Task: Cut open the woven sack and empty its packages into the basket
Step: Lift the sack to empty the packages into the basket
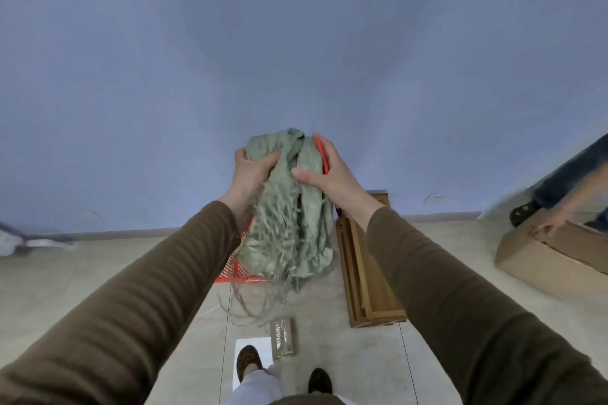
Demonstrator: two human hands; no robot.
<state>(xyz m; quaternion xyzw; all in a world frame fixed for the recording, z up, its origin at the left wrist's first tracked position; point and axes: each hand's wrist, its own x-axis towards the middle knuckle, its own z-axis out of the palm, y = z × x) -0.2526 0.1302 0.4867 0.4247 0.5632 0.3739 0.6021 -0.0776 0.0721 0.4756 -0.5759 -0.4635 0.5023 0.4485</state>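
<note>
Head view: both hands hold the green woven sack point(289, 207) up before the blue wall, its frayed end hanging over the red basket point(238, 268) on the tiled floor. Left hand point(251, 171) bunches the sack's top with curled fingers; right hand point(324, 174) clasps its other side together with a red cutter point(321, 154). One package point(283, 337) lies on the floor near the feet

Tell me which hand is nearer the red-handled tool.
Right. The right hand holds the red-handled tool against the woven sack; the left hand grips the sack's opposite side.
</note>
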